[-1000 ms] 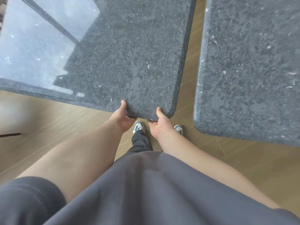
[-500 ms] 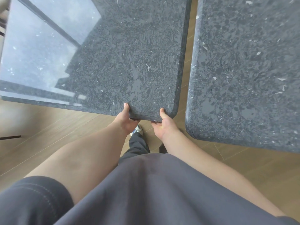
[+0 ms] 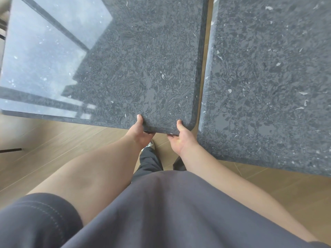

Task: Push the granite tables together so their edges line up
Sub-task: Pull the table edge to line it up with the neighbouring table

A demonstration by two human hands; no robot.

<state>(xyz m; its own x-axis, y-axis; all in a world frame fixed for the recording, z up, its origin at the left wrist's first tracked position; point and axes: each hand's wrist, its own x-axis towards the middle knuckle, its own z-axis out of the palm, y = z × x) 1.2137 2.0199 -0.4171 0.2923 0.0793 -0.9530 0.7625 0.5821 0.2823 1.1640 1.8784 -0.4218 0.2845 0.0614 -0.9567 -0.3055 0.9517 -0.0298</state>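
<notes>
At the near edge of the left granite tabletop [image 3: 139,68], both hands grip the slab close to its rounded right corner. Left hand [image 3: 141,133] clamps the edge with its thumb lying on top and its fingers curled out of sight beneath. Right hand [image 3: 180,138] holds the same edge just beside the corner, thumb on top, fingers tucked under. Right granite tabletop [image 3: 268,77] lies just beside it, parted by a narrow strip of wooden floor [image 3: 53,149]; its near edge sits closer to the person. A shoe [image 3: 150,144] shows between the forearms.
</notes>
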